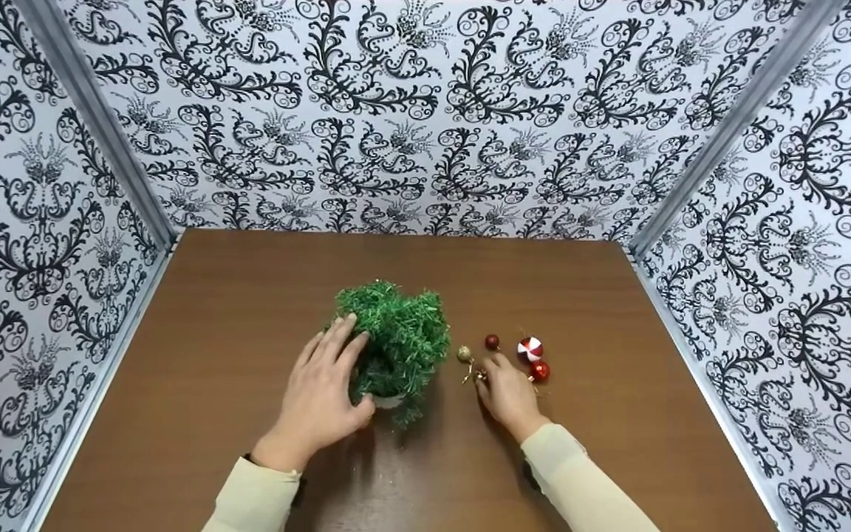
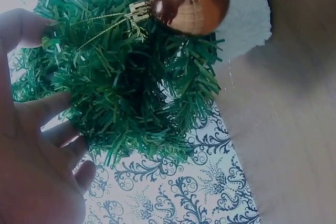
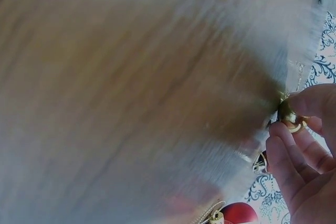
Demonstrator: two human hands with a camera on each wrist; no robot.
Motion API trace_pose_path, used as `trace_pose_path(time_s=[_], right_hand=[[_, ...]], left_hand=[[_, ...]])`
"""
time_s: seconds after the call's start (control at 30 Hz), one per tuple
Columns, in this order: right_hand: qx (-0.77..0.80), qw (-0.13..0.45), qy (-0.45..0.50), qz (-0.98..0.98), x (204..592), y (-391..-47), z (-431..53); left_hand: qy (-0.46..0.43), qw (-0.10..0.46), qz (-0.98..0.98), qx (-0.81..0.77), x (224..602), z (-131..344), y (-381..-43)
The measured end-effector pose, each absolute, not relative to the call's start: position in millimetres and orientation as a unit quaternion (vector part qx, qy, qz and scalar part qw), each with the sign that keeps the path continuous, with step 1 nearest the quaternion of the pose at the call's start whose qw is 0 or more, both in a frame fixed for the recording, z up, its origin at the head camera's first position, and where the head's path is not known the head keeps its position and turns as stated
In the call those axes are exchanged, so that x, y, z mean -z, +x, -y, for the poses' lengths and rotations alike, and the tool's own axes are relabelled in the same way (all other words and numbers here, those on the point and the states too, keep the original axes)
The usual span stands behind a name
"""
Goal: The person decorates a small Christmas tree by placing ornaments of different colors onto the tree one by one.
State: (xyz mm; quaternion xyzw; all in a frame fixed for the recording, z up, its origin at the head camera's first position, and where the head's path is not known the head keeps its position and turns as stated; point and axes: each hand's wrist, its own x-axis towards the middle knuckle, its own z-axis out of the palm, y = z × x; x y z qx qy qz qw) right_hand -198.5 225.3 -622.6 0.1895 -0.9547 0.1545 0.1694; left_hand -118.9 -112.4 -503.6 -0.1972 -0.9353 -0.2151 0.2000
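Note:
A small green artificial Christmas tree (image 1: 414, 332) stands in a white base (image 1: 388, 401) at the middle of the table. My left hand (image 1: 326, 391) is spread along its left side, fingers straight and fingertips at the branches. In the left wrist view a shiny copper-coloured bauble (image 2: 189, 1) with a gold cap and string hangs on the branches (image 2: 126, 72). My right hand (image 1: 508, 391), right of the tree, pinches a small gold bauble (image 3: 287, 113) between thumb and fingers, low over the table. Part of that bauble is hidden by the fingers.
Near my right hand lie another gold bauble (image 1: 464, 353), a dark red bauble (image 1: 492, 341), a red-and-white striped ball (image 1: 530, 349) and a bright red bauble (image 1: 541, 370). The brown table (image 1: 248, 295) is enclosed by black-and-white patterned walls (image 1: 396, 148).

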Motion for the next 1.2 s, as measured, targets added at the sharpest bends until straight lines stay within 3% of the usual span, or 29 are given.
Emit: trace_pose_path(time_s=[1.2], right_hand=[[-0.155,0.174,0.194,0.953,620.5,-200.8,-224.3]], left_hand=[[-0.209,0.206,0.931,0.215,503.9,116.5,-122.8]])
